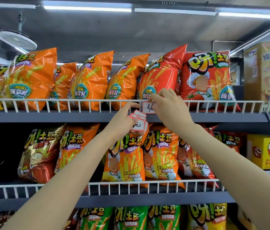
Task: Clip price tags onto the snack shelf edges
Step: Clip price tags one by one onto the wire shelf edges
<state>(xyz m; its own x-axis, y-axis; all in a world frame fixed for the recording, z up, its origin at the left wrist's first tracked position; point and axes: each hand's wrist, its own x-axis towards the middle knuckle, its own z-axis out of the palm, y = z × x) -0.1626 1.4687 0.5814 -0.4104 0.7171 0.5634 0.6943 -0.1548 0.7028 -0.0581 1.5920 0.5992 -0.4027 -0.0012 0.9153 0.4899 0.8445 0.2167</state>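
A white price tag (148, 107) with a red border and handwritten figures hangs on the white wire rail (81, 100) of the upper snack shelf. My right hand (167, 107) pinches its top right corner against the rail, fingers curled over the wire. My left hand (122, 117) is just below and left of it, holding a stack of several red-bordered price tags (138, 122), with its forefinger stretched toward the hanging tag's left edge. The right hand hides the tag's right side.
Orange and red snack bags (87, 80) fill the upper shelf behind the rail. A second wire rail (131, 184) fronts the middle shelf of orange bags. Yellow cartons (266, 70) stand at the right. Green bags (131, 218) fill the lowest shelf.
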